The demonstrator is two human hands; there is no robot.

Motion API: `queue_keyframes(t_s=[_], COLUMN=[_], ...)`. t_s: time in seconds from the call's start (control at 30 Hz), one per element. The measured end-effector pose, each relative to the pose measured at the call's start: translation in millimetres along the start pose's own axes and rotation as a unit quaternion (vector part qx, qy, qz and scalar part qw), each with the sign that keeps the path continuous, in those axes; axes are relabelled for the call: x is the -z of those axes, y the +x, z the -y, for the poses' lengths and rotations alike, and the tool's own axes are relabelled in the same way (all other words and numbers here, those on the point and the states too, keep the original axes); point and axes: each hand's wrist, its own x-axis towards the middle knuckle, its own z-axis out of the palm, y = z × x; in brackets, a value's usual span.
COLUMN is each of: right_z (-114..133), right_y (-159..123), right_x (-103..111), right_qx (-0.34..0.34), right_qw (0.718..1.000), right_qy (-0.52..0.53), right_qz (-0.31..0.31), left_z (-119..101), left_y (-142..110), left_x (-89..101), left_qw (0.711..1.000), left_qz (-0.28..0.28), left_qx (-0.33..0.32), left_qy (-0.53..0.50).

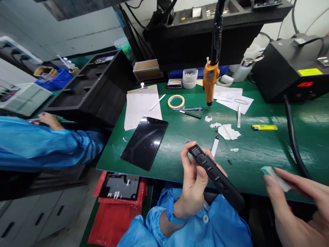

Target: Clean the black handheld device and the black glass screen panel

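My left hand (192, 181) is closed around a thick black handheld device (217, 176), tilted so that its narrow side with buttons and a port faces up. Between the thumb and fingers of my right hand (298, 202) is a small white block with a teal end (276, 178), perhaps an eraser; it is apart from the device. A glossy black screen panel (145, 142) lies on the green table to the left. Beyond the device are a white-handled tool (215, 145), a crumpled piece of white paper (228, 132) and a tiny black part (229, 162).
An orange electric screwdriver (210, 80) hangs over the table (257, 151). At right, a thick cable (291, 133) runs down from a black station (295, 68). Tape (176, 102), a yellow cutter (264, 127) and tweezers (239, 115) lie around. A co-worker's blue sleeve (46, 142) is at left.
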Motion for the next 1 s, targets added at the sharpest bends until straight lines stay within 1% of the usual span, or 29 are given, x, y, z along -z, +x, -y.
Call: queue_keyframes(t_s=[0.07,0.1,0.13,0.2,0.3,0.4,0.53,0.67,0.73,0.83,0.93,1.0], right_z=[1.6,-2.2,-9.2,-29.0,-58.9,-74.2,-73.2,-64.0,-59.3,-52.1,-46.5,-45.4], right_y=[2.1,2.4,2.2,1.3,-0.8,-3.6,-9.6,-15.0,-17.4,-22.0,-27.0,-28.9], right_x=[-8.9,-12.8,-16.4,-22.8,-31.6,-39.4,-44.8,-44.8,-44.8,-47.8,-55.9,-63.0], right_qx=[0.005,0.012,0.017,0.028,0.048,0.039,0.013,0.054,0.073,0.087,0.096,0.091], right_qw=[0.999,0.999,0.998,0.995,0.992,0.992,0.993,0.990,0.991,0.993,0.993,0.993], right_qy=[-0.035,-0.045,-0.050,-0.068,-0.112,-0.123,-0.116,-0.125,-0.113,-0.072,-0.044,-0.040], right_qz=[0.008,0.026,0.046,0.063,0.035,0.012,-0.002,-0.036,-0.026,0.009,0.049,0.068], left_z=[-0.8,-0.9,-0.9,-0.9,-1.3,-1.5,-1.2,-2.7,-4.6,-7.4,-8.8,-9.2], left_y=[1.2,1.8,2.2,2.8,2.9,2.6,3.3,4.7,5.8,8.8,12.4,14.3], left_x=[0.4,0.6,0.7,0.9,0.8,0.7,2.8,7.6,9.0,8.3,6.5,6.3], left_qw=[1.000,1.000,0.999,0.999,0.998,0.998,0.998,0.999,1.000,0.998,0.994,0.992], left_qz=[0.009,0.013,0.017,0.029,0.046,0.053,0.056,0.039,0.017,-0.039,-0.090,-0.111], left_qx=[-0.002,-0.003,-0.005,-0.011,-0.012,-0.008,-0.004,-0.004,0.001,0.023,0.049,0.054], left_qy=[-0.018,-0.027,-0.034,-0.042,-0.043,-0.041,-0.038,-0.014,0.014,0.036,0.026,0.033])
